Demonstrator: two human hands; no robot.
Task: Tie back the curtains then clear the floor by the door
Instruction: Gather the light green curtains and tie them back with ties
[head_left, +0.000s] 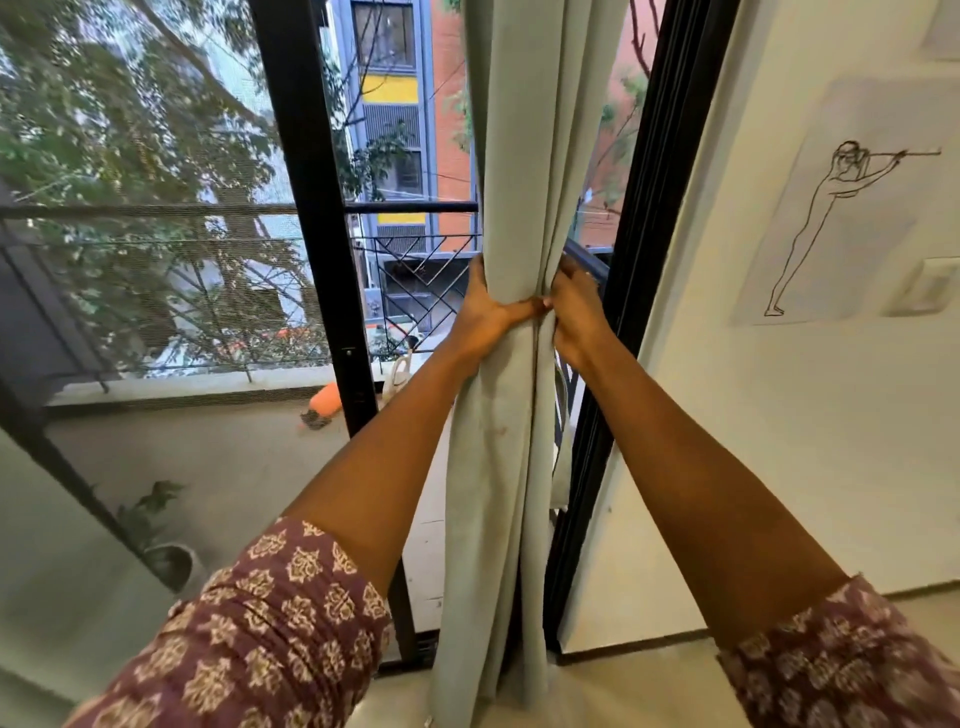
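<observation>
We read this as a home, an upper-floor flat. Cues: pale curtain (511, 171) hanging at a black-framed balcony door (311, 208), balcony railing (415, 270) with a potted plant (161, 540) outside, apartment blocks (400, 104) and trees across the street, white wall (779, 415) with a line-drawing poster (841, 208) beside a light switch (927, 286).

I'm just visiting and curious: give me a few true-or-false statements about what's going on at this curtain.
1. Both hands, left and right, grip the curtain. True.
2. The curtain is red. False: it is pale grey-green.
3. A line drawing hangs on the wall at the right. True.
4. A tie already circles the curtain. False: none shows; only hands bunch it.
5. The sleeves are plain white. False: they are maroon and patterned.
</observation>
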